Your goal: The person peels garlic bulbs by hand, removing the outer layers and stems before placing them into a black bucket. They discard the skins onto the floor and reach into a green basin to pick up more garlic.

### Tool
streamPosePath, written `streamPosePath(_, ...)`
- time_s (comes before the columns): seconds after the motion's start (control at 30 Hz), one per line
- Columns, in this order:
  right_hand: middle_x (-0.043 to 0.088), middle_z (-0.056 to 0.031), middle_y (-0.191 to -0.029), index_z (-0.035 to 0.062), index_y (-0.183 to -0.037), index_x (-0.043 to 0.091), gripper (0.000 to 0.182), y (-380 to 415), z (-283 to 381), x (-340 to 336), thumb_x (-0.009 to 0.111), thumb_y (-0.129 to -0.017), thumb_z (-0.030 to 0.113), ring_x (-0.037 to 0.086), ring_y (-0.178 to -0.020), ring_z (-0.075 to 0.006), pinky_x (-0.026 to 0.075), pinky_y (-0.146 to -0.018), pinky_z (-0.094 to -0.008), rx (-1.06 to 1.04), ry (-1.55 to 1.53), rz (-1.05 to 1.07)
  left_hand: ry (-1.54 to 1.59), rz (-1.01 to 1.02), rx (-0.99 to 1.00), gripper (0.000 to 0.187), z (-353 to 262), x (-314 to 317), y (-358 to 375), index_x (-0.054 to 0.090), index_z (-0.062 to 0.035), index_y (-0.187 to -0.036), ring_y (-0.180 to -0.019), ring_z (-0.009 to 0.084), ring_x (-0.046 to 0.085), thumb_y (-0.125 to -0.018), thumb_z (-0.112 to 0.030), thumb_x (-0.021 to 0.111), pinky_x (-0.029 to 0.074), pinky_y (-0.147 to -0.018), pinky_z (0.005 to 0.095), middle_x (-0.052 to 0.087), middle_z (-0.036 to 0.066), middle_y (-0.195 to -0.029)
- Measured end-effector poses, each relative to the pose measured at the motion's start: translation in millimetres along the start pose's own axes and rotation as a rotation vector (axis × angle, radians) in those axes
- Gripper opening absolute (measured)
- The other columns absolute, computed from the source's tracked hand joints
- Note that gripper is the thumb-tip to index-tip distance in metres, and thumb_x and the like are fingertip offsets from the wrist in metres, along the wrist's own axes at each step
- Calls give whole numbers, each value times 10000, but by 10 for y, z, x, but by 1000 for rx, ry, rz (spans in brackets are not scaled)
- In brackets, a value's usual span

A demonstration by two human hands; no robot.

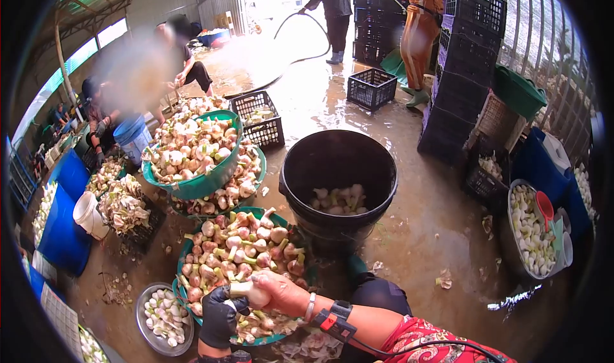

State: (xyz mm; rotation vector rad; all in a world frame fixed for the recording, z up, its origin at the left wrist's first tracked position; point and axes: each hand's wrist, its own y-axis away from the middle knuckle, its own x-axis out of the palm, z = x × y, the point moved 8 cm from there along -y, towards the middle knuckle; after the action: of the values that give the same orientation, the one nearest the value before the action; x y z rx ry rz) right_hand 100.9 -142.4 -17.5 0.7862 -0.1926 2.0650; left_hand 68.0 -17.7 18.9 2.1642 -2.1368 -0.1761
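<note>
My right hand (278,292), bare and with a bracelet at the wrist, is closed round a garlic bulb (256,296) above the near basin. The bulb's stem points left to my left hand (220,315), in a dark glove, whose fingers are closed at the stem end. Under both hands a green basin (181,280) holds many garlic bulbs with reddish skins. Beyond it stands a large black bucket (339,225) with pale bulbs (339,200) at its bottom. To the left, a metal bowl (146,328) holds small white bulbs.
Stacked green basins (198,185) of garlic stand behind the near basin. Black crates (372,88) and a crate stack (464,75) are farther back. A metal basin (515,235) of white bulbs is at right. Several people work or stand farther off; one holds a hose (320,27).
</note>
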Motion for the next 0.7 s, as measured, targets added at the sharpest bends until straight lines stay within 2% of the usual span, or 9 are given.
streamPosePath(0.07,596,-40,-771,122,-1092,540,402,3,-180,73,474,-930,484,574,-610,-139,413,-440,-230,280,-255,104,-16,5,14,230,37,-3,-16,680,28,-984,-689,113,632,-755,8,665,489,-568,240,692,51,-808)
streamPosePath(0.27,609,-15,-741,151,-1065,565,344,14,-258,-7,486,-935,460,579,-568,-151,372,-390,-223,390,-439,97,-140,-19,65,208,122,14,-32,686,19,-952,-706,79,604,-754,12,623,475,-635,234,681,42,-816)
streamPosePath(0.33,612,8,-870,175,-1109,536,320,-44,-223,-62,522,-923,434,604,-686,-133,409,-456,-207,272,-304,74,-83,-43,28,200,126,-20,-33,685,22,-946,-693,80,603,-758,16,616,472,-627,231,678,41,-800)
streamPosePath(0.37,584,3,-996,167,-1199,471,375,-27,-88,-37,629,-881,288,594,-792,-101,441,-520,-208,119,-321,123,-27,-64,-11,192,138,-37,-36,684,25,-940,-681,81,601,-763,20,608,470,-619,228,675,41,-784)
streamPosePath(0.4,584,3,-996,167,-1199,471,375,-17,-108,0,629,-881,288,594,-792,-101,441,-520,-208,116,-319,122,-27,-62,-8,192,115,-22,-43,684,25,-940,-681,81,601,-763,20,608,470,-619,228,675,41,-784)
streamPosePath(0.47,557,-30,-1019,150,-1276,397,552,-4,116,-3,695,-811,133,575,-801,-87,440,-514,-203,-278,62,21,14,-74,-10,180,64,0,-40,682,29,-923,-638,80,590,-770,31,589,461,-596,226,671,43,-756)
streamPosePath(0.53,562,-61,-968,133,-1300,378,669,29,128,-21,718,-737,10,568,-802,-91,454,-536,-220,-275,101,18,20,-65,-20,168,82,-24,-32,684,25,-911,-652,91,586,-758,17,614,463,-604,245,660,37,-762)
streamPosePath(0.63,572,-65,-931,120,-1301,371,652,65,-23,-48,703,-747,31,574,-736,-110,449,-515,-223,25,-153,37,-245,-23,90,170,199,-70,-87,683,3,-873,-689,182,584,-705,-20,677,467,-637,324,606,84,-755)
streamPosePath(0.7,603,-57,-895,104,-1223,450,496,86,-152,-59,680,-792,195,559,-599,-110,395,-439,-198,185,-359,-51,-375,-13,210,149,130,-33,-86,674,0,-845,-673,217,573,-700,-30,685,462,-629,336,588,100,-735)
